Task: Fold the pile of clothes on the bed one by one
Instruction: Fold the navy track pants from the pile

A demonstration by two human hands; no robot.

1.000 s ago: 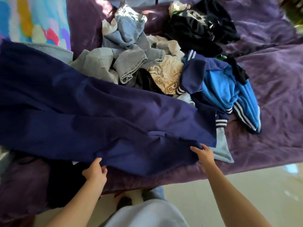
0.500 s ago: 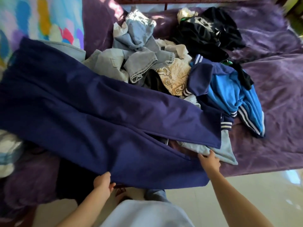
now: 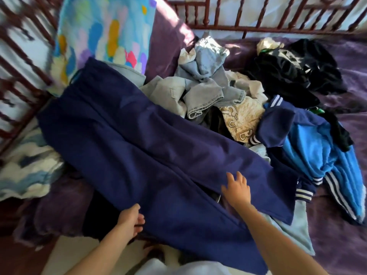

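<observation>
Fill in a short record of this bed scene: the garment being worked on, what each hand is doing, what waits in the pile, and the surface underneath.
garment in work: navy trousers, spread out across the bed, legs side by side
left hand: grips the trousers' near edge
right hand: fingers spread, resting flat on the trousers
pile waiting: pale denim garment, cream printed top, blue track jacket, black garment
surface: purple sheet
fold progress: trousers not yet folded
</observation>
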